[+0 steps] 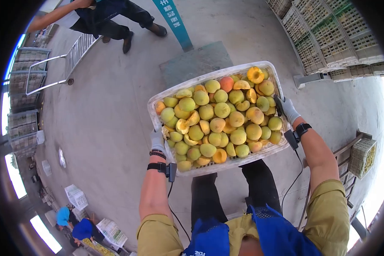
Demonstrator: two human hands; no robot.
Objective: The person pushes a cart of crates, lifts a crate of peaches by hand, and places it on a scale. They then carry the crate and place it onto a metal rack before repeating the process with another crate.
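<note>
I carry a white plastic crate point(175, 88) at waist height, filled with yellow-green and orange fruit point(219, 121), some of it cut into halves. My left hand point(158, 140), in a grey glove, grips the crate's left side. My right hand point(287, 109), also gloved, grips the right side. Both wrists wear black bands with small devices and trailing cables. My legs and a blue apron point(264, 234) show under the crate.
Concrete floor lies all around. A person point(111, 17) walks at the top left beside a metal trolley point(74, 53). Stacked white crates point(328, 34) stand top right. A blue pillar point(173, 21) rises ahead. People in blue caps point(77, 224) sit bottom left near more crates.
</note>
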